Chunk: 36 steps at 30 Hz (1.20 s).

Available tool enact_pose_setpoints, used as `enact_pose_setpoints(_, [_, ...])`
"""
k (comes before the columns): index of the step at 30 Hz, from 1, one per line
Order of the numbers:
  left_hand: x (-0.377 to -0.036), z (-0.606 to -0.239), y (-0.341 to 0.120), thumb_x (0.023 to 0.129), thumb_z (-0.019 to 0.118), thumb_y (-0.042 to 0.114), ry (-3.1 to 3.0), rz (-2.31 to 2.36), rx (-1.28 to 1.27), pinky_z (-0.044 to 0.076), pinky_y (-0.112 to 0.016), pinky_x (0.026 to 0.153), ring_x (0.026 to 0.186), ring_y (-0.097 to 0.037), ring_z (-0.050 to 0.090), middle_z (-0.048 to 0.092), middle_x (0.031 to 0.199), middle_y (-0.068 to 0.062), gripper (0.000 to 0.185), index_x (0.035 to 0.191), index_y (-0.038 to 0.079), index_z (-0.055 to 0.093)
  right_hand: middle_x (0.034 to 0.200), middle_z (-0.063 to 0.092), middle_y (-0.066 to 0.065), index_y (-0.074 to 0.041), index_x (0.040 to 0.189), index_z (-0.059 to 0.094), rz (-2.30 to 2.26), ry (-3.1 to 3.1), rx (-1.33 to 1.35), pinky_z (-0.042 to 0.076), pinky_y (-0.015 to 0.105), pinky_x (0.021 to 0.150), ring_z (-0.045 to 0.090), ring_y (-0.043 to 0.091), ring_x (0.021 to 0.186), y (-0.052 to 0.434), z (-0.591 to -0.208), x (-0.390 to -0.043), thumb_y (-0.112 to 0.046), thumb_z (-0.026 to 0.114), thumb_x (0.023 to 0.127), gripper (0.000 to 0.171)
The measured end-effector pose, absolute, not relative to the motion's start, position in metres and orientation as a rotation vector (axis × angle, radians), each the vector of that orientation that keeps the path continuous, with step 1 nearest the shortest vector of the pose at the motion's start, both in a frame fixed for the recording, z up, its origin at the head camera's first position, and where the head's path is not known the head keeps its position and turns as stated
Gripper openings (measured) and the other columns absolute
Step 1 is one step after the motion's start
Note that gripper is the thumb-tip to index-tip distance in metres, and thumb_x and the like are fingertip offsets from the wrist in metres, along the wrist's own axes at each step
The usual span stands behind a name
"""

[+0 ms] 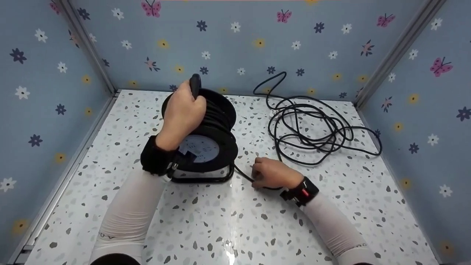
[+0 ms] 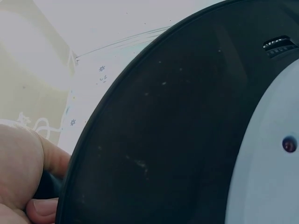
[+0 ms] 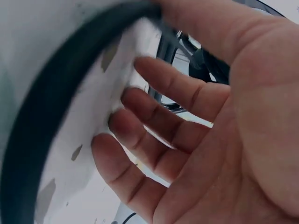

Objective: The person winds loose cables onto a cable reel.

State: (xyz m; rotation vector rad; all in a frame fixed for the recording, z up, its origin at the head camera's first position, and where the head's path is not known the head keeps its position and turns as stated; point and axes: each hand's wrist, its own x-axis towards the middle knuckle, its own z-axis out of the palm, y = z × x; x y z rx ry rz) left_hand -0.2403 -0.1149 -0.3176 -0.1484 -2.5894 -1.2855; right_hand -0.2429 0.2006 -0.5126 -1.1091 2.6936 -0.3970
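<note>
I saw the left hand (image 1: 183, 110) gripping the handle (image 1: 194, 85) of the reel (image 1: 206, 147), the right hand (image 1: 270, 173) loosely curled round the cable (image 1: 243, 173) on the counter (image 1: 235, 221).

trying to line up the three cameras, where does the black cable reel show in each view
Head: the cable reel stands left of centre on the speckled table, left hand gripping its handle.
Left wrist: its black flange fills most of the picture, thumb at lower left.
Right wrist: only a blurred dark bit past the fingers; reel cannot be told.
Shared landmark: the black cable.
</note>
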Motion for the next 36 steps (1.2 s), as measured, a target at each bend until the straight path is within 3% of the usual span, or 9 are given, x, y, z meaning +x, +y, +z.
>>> enact_pose_setpoints(5, [-0.237, -0.319, -0.117, 0.110, 0.042, 0.013, -2.591, -1.317, -0.174, 0.036, -0.043, 0.090, 0.103, -0.034, 0.059, 0.065, 0.134, -0.027, 0.062, 0.168, -0.005, 0.035, 0.089, 0.065, -0.006, -0.016, 0.095, 0.073, -0.495, 2.612, -0.979, 0.058, 0.036, 0.069, 0.063, 0.014, 0.073, 0.205, -0.509, -0.247, -0.019, 0.083, 0.098, 0.011])
enact_pose_setpoints(8, [-0.237, -0.319, -0.118, 0.110, 0.042, 0.013, -2.594, -1.313, -0.176, 0.036, -0.043, 0.091, 0.107, -0.035, 0.061, 0.064, 0.141, -0.028, 0.062, 0.169, -0.005, 0.034, 0.084, 0.068, -0.002, -0.014, 0.102, 0.066, -0.589, 2.575, -0.843, 0.059, 0.038, 0.061, 0.065, 0.016, 0.067, 0.214, -0.503, -0.253, -0.020, 0.072, 0.107, 0.009])
enact_pose_setpoints(11, [-0.237, -0.319, -0.119, 0.109, 0.042, 0.014, -2.600, -1.305, -0.171, 0.037, -0.044, 0.094, 0.120, -0.034, 0.063, 0.058, 0.157, -0.026, 0.063, 0.169, -0.005, 0.034, 0.090, 0.072, 0.005, -0.009, 0.115, 0.065, -0.663, 2.602, -0.778, 0.061, 0.040, 0.065, 0.067, 0.017, 0.072, 0.227, -0.495, -0.260, -0.021, 0.061, 0.114, 0.012])
enact_pose_setpoints(15, [-0.237, -0.318, -0.120, 0.109, 0.043, 0.015, -2.616, -1.294, -0.163, 0.038, -0.045, 0.096, 0.129, -0.037, 0.062, 0.055, 0.160, -0.026, 0.063, 0.169, -0.004, 0.034, 0.098, 0.073, 0.013, -0.002, 0.121, 0.072, -0.771, 2.707, -0.795, 0.057, 0.043, 0.077, 0.063, 0.018, 0.080, 0.244, -0.484, -0.270, -0.020, 0.059, 0.117, 0.023])
enact_pose_setpoints(20, [-0.237, -0.317, -0.120, 0.109, 0.043, 0.015, -2.626, -1.270, -0.167, 0.040, -0.046, 0.098, 0.136, -0.039, 0.061, 0.053, 0.162, -0.027, 0.064, 0.169, -0.005, 0.033, 0.088, 0.067, 0.007, -0.006, 0.116, 0.077, -0.856, 2.793, -0.827, 0.051, 0.044, 0.075, 0.056, 0.018, 0.074, 0.257, -0.480, -0.280, -0.021, 0.060, 0.117, 0.022])
enact_pose_setpoints(26, [-0.239, -0.317, -0.120, 0.109, 0.044, 0.016, -2.625, -1.259, -0.160, 0.039, -0.046, 0.095, 0.122, -0.038, 0.063, 0.060, 0.151, -0.026, 0.062, 0.167, -0.004, 0.038, 0.083, 0.062, -0.002, -0.010, 0.113, 0.076, -0.851, 2.826, -0.814, 0.052, 0.041, 0.071, 0.056, 0.015, 0.071, 0.262, -0.486, -0.284, -0.023, 0.060, 0.117, 0.021])
enact_pose_setpoints(29, [-0.240, -0.314, -0.120, 0.111, 0.047, 0.024, -2.649, -1.279, -0.164, 0.042, -0.047, 0.098, 0.122, -0.039, 0.062, 0.061, 0.147, -0.025, 0.062, 0.166, -0.004, 0.039, 0.081, 0.061, -0.001, -0.009, 0.113, 0.076, -0.862, 2.831, -0.789, 0.051, 0.041, 0.070, 0.056, 0.016, 0.069, 0.265, -0.487, -0.285, -0.023, 0.060, 0.117, 0.021])
enact_pose_setpoints(33, [-0.239, -0.307, -0.125, 0.114, 0.053, 0.048, -2.724, -1.289, -0.173, 0.046, -0.053, 0.109, 0.133, -0.039, 0.060, 0.059, 0.150, -0.023, 0.071, 0.165, -0.001, 0.040, 0.085, 0.066, 0.004, -0.005, 0.116, 0.077, -0.884, 2.831, -0.767, 0.052, 0.043, 0.074, 0.058, 0.017, 0.072, 0.268, -0.487, -0.286, -0.021, 0.061, 0.116, 0.023])
enact_pose_setpoints(36, [-0.235, -0.305, -0.131, 0.112, 0.054, 0.063, -2.756, -1.249, -0.166, 0.048, -0.056, 0.107, 0.129, -0.039, 0.062, 0.062, 0.146, -0.021, 0.080, 0.162, 0.002, 0.046, 0.088, 0.067, 0.007, -0.003, 0.116, 0.076, -0.908, 2.817, -0.749, 0.051, 0.043, 0.075, 0.058, 0.018, 0.075, 0.270, -0.488, -0.287, -0.022, 0.060, 0.117, 0.025])
